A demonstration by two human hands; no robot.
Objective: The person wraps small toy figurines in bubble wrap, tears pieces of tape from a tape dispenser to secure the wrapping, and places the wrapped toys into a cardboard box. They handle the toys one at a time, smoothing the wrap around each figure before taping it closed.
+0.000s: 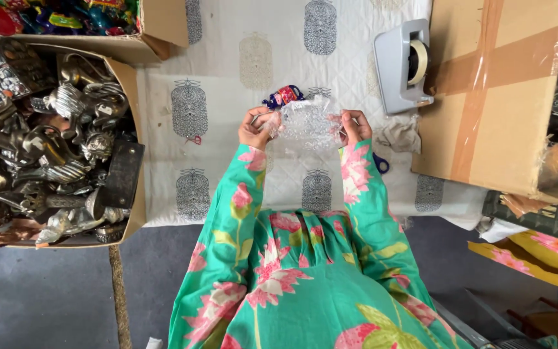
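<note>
Bubble wrap (306, 121) is held stretched between both hands above the quilted worktop (227, 136), its long axis running left to right. One end is gripped by the left hand (255, 128), the other by the right hand (355, 126), equally near. Beyond the wrap lies a small colourful item (283, 96); farther right, a tape dispenser (403, 64).

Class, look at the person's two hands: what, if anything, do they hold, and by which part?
Both hold a clear bubble-wrap bundle: the left hand grips its left edge, the right hand its right edge.
</note>
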